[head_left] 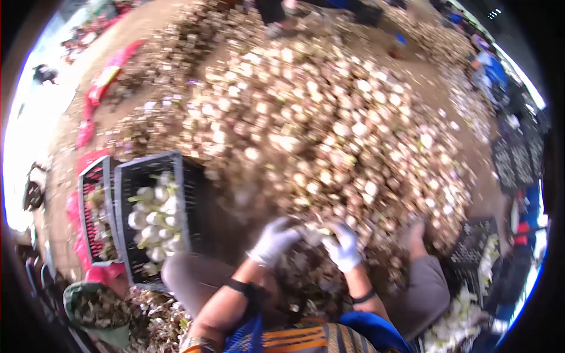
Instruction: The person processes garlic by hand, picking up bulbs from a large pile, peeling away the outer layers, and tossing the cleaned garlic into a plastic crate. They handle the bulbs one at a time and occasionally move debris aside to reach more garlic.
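Note:
My left hand [273,240], in a white glove, is closed at the middle bottom, its fingertips against a pale bulb [313,234]. From the other side, my right hand [342,244], also gloved in white, pinches the bulb's greenish end. Blur hides the finer details of the fingers. Both hands are above peelings between my bent legs. Just beyond them spreads a large heap of garlic-like bulbs [329,135].
A black crate [119,223] of cleaned white bulbs stands left of my leg, beside another crate [84,217]. A green sack [115,338] of scraps is at lower left. More black crates [518,156] and people are at right; another person's foot [281,29] shows at top.

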Available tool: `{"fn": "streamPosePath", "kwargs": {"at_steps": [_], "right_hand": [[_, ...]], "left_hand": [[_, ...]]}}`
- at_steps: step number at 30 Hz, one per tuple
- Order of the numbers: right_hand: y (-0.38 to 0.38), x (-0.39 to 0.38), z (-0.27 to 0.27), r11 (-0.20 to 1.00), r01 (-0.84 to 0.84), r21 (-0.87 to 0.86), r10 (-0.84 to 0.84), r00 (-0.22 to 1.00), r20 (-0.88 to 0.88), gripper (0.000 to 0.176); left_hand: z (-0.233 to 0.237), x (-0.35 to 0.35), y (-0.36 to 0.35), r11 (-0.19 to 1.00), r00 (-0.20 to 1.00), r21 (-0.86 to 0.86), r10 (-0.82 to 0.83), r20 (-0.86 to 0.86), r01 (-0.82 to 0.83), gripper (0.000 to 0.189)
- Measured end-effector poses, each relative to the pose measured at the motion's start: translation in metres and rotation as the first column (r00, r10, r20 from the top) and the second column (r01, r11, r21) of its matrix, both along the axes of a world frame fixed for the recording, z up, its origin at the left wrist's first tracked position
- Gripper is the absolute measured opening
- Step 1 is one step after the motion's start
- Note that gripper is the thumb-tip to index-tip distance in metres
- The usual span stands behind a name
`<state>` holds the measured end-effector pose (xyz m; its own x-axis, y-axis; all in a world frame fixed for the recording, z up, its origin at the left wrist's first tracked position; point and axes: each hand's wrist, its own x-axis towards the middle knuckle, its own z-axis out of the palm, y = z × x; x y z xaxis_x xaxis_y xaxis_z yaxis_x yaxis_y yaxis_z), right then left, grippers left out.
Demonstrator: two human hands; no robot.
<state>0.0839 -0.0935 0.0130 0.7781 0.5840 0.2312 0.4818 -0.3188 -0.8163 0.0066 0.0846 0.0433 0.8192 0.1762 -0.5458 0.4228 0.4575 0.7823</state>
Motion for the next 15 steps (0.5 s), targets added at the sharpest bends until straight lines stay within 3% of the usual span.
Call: {"fn": "streamPosePath", "kwargs": {"at_steps": [3, 4, 5, 7, 9, 10, 15], "right_hand": [[0.012, -0.005, 0.005, 0.989, -0.134, -0.067, 0.140, 0.984, 0.107, 0.026], [0.015, -0.007, 0.001, 0.988, -0.141, -0.057, 0.148, 0.977, 0.152, 0.027], [0.020, -0.010, -0.002, 0.989, -0.134, -0.059, 0.143, 0.970, 0.195, 0.028], [0.029, -0.015, 0.006, 0.993, -0.114, 0.011, 0.112, 0.987, 0.119, 0.027], [0.029, -0.015, 0.005, 0.994, -0.108, 0.007, 0.106, 0.985, 0.135, 0.027], [0.029, -0.015, 0.008, 0.995, -0.092, 0.022, 0.088, 0.986, 0.141, 0.026], [0.022, -0.009, 0.015, 0.994, -0.106, 0.042, 0.094, 0.971, 0.221, 0.026]], "left_hand": [[-0.031, -0.004, 0.007, 0.982, 0.996, 0.183, -0.053, 0.072, 0.039, 0.022], [-0.030, -0.005, 0.008, 0.998, 1.000, 0.068, -0.008, -0.017, 0.009, 0.021], [-0.040, -0.005, 0.004, 0.990, 0.997, 0.120, 0.079, 0.008, -0.080, 0.017], [-0.031, -0.004, 0.007, 0.995, 0.997, 0.096, 0.039, -0.074, -0.032, 0.018], [-0.040, -0.003, 0.003, 0.986, 0.994, 0.131, 0.108, -0.028, -0.104, 0.018], [-0.045, -0.004, 0.005, 0.994, 0.995, 0.058, 0.095, 0.000, -0.095, 0.016], [-0.033, -0.004, 0.008, 0.995, 1.000, 0.098, 0.006, -0.019, -0.004, 0.020]]}}
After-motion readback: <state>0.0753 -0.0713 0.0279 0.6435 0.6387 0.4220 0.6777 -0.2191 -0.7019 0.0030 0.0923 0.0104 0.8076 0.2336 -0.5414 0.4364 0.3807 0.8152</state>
